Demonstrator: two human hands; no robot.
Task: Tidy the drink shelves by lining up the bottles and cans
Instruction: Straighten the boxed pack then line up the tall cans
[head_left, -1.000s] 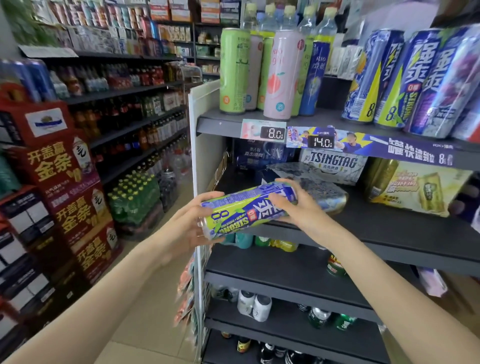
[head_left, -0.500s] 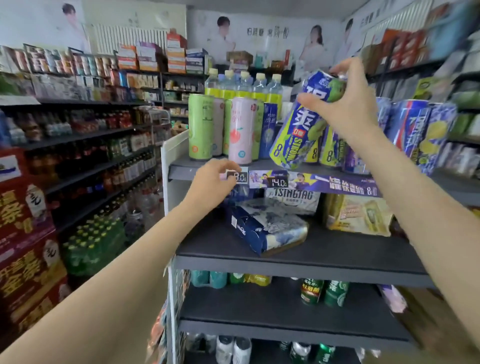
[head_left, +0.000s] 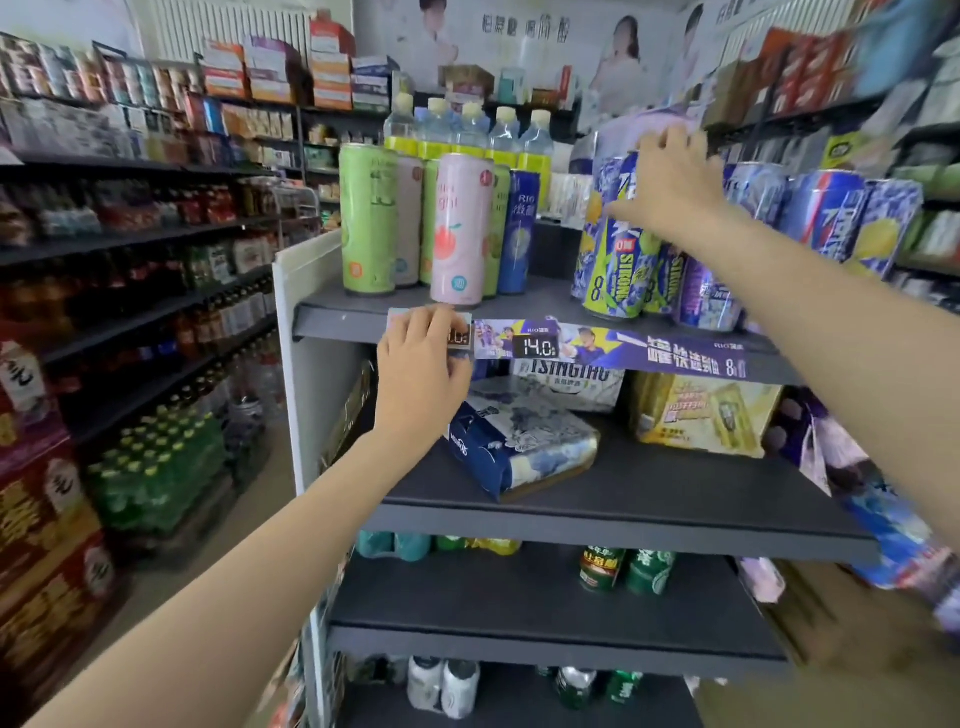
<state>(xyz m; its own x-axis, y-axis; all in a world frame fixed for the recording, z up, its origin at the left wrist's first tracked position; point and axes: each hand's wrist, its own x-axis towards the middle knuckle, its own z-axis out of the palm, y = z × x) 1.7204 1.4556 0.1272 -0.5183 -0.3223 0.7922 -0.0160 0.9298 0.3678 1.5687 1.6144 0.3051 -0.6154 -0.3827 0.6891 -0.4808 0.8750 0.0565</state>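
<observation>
A right hand (head_left: 670, 182) grips the top of a blue-and-lime can (head_left: 618, 260) standing at the top shelf's (head_left: 343, 317) front edge among its fellows, while the left hand (head_left: 421, 374), fingers curled, holds that edge; the can, likely full, rigid and slick, is best held around its body.

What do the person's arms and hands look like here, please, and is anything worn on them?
Both forearms are bare as far as the picture shows, with no sleeves in view. The left hand and the right hand wear no gloves, and no watch, bracelet or ring can be seen on either wrist or on the visible fingers. No markings show on either arm.
</observation>
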